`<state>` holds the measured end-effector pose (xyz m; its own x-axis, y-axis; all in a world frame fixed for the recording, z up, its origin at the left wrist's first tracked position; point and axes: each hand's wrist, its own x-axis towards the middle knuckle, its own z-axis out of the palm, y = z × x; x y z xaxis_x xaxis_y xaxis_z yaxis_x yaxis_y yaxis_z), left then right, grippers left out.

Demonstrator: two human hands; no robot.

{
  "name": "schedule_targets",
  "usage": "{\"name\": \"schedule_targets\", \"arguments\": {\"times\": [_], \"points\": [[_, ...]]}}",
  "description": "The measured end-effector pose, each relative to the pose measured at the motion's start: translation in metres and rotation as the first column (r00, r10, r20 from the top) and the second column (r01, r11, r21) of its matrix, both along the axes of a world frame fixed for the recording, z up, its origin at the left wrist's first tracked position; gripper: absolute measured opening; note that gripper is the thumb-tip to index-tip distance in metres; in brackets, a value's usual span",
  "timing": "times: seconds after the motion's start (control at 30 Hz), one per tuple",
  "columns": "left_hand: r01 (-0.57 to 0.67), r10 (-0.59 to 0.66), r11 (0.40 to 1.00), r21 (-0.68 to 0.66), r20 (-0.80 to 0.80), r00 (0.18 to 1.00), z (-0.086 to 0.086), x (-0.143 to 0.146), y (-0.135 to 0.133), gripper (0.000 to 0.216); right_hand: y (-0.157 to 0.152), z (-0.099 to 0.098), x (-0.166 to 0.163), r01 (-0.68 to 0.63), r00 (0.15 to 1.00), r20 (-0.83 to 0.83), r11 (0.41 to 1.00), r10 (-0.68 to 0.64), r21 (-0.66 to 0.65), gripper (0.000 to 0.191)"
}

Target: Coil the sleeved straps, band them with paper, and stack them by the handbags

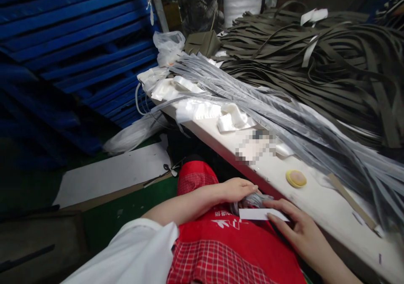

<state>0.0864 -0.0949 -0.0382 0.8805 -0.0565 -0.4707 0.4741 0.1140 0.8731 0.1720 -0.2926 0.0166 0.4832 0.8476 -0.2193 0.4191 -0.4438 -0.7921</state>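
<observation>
The right hand (296, 221) pinches the end of a white strip (254, 214) between thumb and fingers, above the red apron (259, 242). The left hand (237, 189) lies over a grey bundle (255, 200) just beside the strip, its grip hidden, so I cannot tell how tightly it closes; the white table (341, 218) stands alongside.
</observation>
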Motion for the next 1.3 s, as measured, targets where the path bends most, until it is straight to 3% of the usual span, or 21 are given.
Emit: {"name": "schedule_targets", "arguments": {"times": [0.07,0.17,0.33,0.47,0.57,0.8,0.97,1.1,1.3], "points": [[-0.005,0.004,0.999,-0.044,-0.015,1.000,-0.002,0.001,-0.001,0.047,-0.003,0.005,0.002,0.013,0.999,0.046,1.000,-0.013,0.001,0.029],[0.018,-0.022,0.997,-0.071,-0.045,0.999,-0.002,0.002,0.000,0.049,-0.005,0.022,0.004,-0.081,0.978,0.196,0.996,0.074,0.030,0.020],[0.088,-0.088,0.996,0.018,-0.004,0.996,-0.002,0.001,0.001,0.049,0.004,0.043,0.000,-0.355,0.819,0.491,0.935,0.297,0.026,0.025],[0.095,-0.097,0.993,0.076,0.018,0.995,-0.005,0.003,0.001,0.048,0.022,0.037,-0.009,-0.502,0.637,0.658,0.864,0.402,-0.043,0.035],[0.084,-0.093,0.985,0.153,0.047,0.995,-0.005,0.003,0.002,0.046,0.031,0.027,-0.013,-0.537,0.566,0.713,0.841,0.415,-0.064,0.041],[0.058,-0.086,0.974,0.221,0.119,0.989,0.000,-0.001,0.009,0.045,0.030,0.030,-0.017,-0.530,0.647,0.639,0.848,0.415,-0.014,0.039],[0.081,-0.121,0.955,0.286,0.126,0.985,0.004,-0.001,0.009,0.044,0.031,0.025,-0.022,-0.545,0.619,0.653,0.837,0.437,-0.044,0.036],[0.075,-0.129,0.937,0.341,0.139,0.982,0.009,-0.001,0.008,0.040,0.037,0.011,-0.023,-0.452,0.575,0.739,0.889,0.350,-0.070,0.033],[0.073,-0.124,0.952,0.297,0.159,0.979,0.013,-0.004,0.005,0.037,0.038,0.003,-0.020,-0.257,0.626,0.721,0.952,0.297,-0.169,0.009]]}}
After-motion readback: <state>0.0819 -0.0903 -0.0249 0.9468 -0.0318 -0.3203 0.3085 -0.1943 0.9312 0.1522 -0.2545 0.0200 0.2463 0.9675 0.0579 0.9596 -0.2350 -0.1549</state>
